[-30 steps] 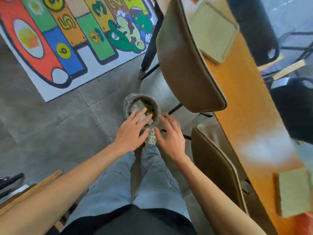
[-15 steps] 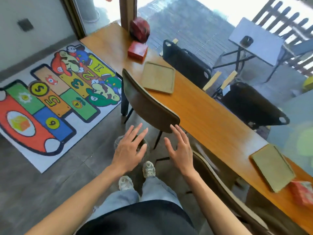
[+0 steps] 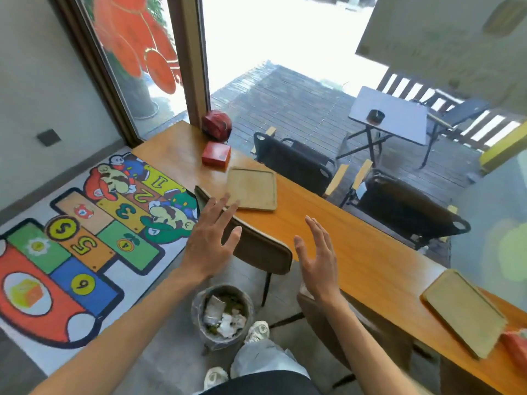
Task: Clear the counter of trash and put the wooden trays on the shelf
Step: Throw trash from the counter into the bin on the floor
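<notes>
Hands: left hand (image 3: 209, 240) and right hand (image 3: 319, 259) spread open, holding nothing.
Wooden tray (image 3: 253, 188): on surface (image 3: 356, 252), just beyond left fingertips.
Second tray (image 3: 463, 310): well right of right hand.

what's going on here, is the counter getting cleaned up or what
A person stands by a long wooden counter, both hands raised over it and holding nothing: the left hand open near the far wooden tray, the right hand open above the counter. A near wooden tray sits at the right end. Both trays look bare and are not yet picked up. A bin on the floor by the person's feet holds crumpled trash.
</notes>
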